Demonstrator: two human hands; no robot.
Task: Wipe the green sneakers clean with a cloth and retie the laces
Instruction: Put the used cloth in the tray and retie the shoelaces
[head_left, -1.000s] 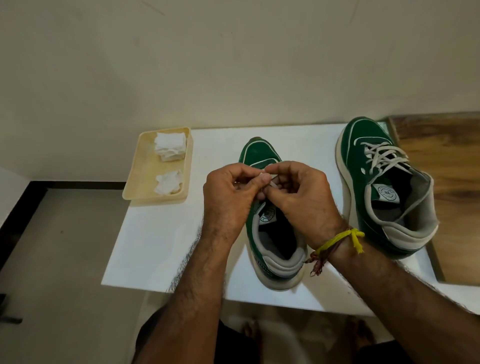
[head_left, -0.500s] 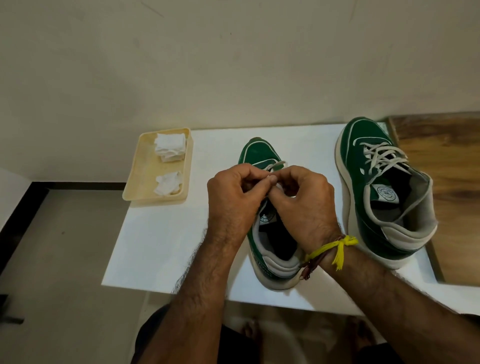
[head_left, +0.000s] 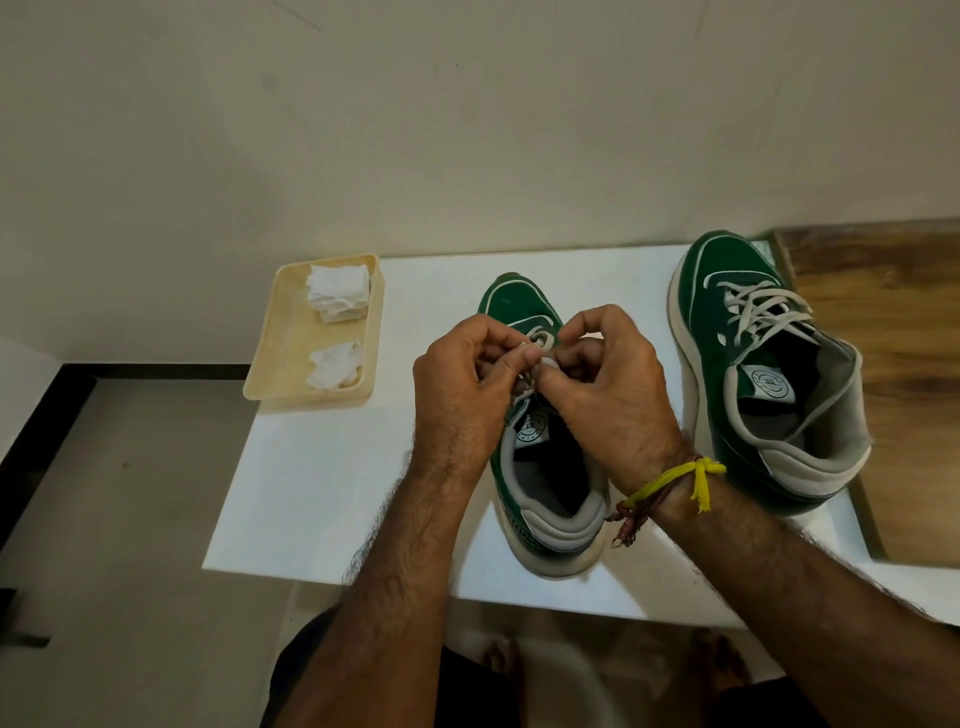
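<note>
Two green sneakers with pale soles stand on a white table (head_left: 322, 483), toes pointing away from me. Over the middle sneaker (head_left: 524, 306), my left hand (head_left: 462, 395) and my right hand (head_left: 613, 384) meet fingertip to fingertip, each pinching a strand of its off-white lace (head_left: 540, 340). Most of that lacing is hidden under my fingers. The other sneaker (head_left: 727, 291) stands to the right, its lace (head_left: 763, 312) threaded loosely with the tongue open. A yellow thread circles my right wrist.
A shallow cream tray (head_left: 283, 338) overhangs the table's back left corner, holding a folded white cloth (head_left: 337, 291) and a crumpled one (head_left: 335, 364). A wooden surface (head_left: 904, 364) adjoins the table on the right. The wall stands just behind, floor to the left.
Both hands have shifted slightly while working the lace; a small loop of lace now shows above my fingertips. The sneakers and tray have stayed put.
</note>
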